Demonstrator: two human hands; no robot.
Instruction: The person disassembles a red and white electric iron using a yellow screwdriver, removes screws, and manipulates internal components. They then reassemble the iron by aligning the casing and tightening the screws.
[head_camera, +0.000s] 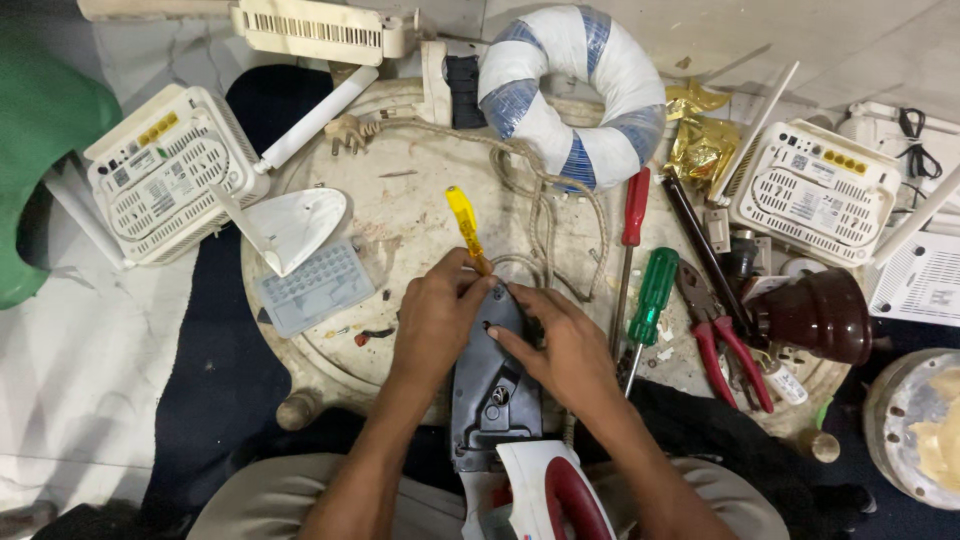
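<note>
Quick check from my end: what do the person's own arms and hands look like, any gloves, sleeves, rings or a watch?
Both are bare. The left hand and right hand wear no gloves, and no rings show on the visible fingers. Neither wrist carries a watch or band. Both forearms are uncovered down to the bottom edge of the view, with no sleeve in sight. Light beige trousers show beneath the arms.

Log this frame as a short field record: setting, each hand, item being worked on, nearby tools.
setting: round worn tabletop, seen from above
left hand: grips a yellow-handled screwdriver, tip at the iron
right hand: rests on the dark iron body
item: iron opened up, red-and-white shell at the near end
tools: red screwdriver, green screwdriver, red pliers to the right
other: white routers on both sides, blue-white ring, rope-like cord
</note>
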